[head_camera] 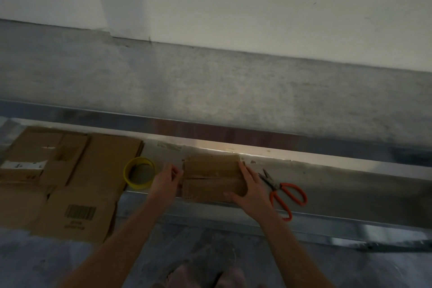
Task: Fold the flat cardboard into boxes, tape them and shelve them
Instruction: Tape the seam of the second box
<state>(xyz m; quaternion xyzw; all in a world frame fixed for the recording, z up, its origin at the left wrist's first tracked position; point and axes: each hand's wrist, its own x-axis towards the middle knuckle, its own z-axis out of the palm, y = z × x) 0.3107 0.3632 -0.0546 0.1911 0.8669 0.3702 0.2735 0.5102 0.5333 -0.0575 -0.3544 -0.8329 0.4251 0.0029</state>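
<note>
On the long metal ledge (339, 182) before you, the small brown cardboard box (211, 176) sits between your two hands, its top flaps folded down so that a seam runs lengthwise across the middle. Your left hand (164, 182) is at the box's left end with its fingers curled, thumb and fingertips pinching the edge of the cardboard there; blur hides which flap it holds. Your right hand (251, 190) lies flat against the right end, fingers straight along that side and the thumb spread across the near flap, pressing rather than gripping. The box therefore lies directly between both hands and touches each of them.

Just left of your left hand rests a yellow roll of tape (128, 176), lying flat on the ledge. Farther left is a stack of flat brown cardboard sheets (93, 170), one printed with a barcode and one bearing a white label, overhanging the near edge. Just right of your right hand lie orange-handled scissors (275, 186), blades pointing away from you. Behind the ledge rises a wall (233, 7), grey below and pale above.
</note>
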